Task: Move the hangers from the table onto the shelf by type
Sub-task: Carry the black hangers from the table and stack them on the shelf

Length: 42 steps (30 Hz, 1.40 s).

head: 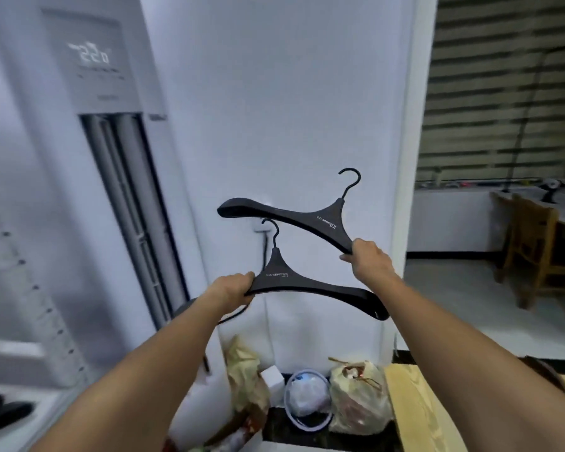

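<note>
Kinda looking like an office or workroom, with a standing AC [111, 164] showing 22, blinds [503, 93] hanging, chair [529, 246] sitting nearby.

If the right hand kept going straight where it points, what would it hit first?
Probably the white wall ahead. The right hand, gripping one end of the upper hanger, points toward it, and nothing else seems to lie between, though depth is hard to judge.
</note>
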Each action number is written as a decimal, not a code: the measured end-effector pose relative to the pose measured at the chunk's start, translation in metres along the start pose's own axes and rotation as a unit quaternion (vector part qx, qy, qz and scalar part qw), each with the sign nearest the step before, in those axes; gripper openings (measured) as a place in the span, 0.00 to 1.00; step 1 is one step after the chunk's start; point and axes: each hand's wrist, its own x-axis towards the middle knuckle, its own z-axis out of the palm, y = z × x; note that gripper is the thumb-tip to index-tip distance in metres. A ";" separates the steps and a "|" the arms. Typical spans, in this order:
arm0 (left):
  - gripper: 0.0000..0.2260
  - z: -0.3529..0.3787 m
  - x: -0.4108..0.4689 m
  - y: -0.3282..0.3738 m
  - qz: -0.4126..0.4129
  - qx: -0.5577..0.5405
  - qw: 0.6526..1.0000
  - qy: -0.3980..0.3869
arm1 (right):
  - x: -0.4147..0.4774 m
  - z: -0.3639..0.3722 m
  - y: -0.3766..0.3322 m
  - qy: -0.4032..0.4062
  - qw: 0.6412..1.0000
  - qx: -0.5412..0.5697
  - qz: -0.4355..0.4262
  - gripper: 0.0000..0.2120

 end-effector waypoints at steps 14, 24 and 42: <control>0.16 0.044 -0.186 -0.149 -0.231 -0.038 0.971 -0.048 | -0.052 0.070 -0.167 -0.165 0.968 0.072 -0.174 0.07; 0.18 0.098 -0.368 -0.186 -0.372 -0.084 0.923 -0.051 | -0.166 0.122 -0.262 -0.264 0.915 0.018 -0.305 0.04; 0.14 0.121 -0.532 -0.209 -0.511 -0.120 0.847 -0.083 | -0.280 0.182 -0.389 -0.336 0.830 0.003 -0.444 0.09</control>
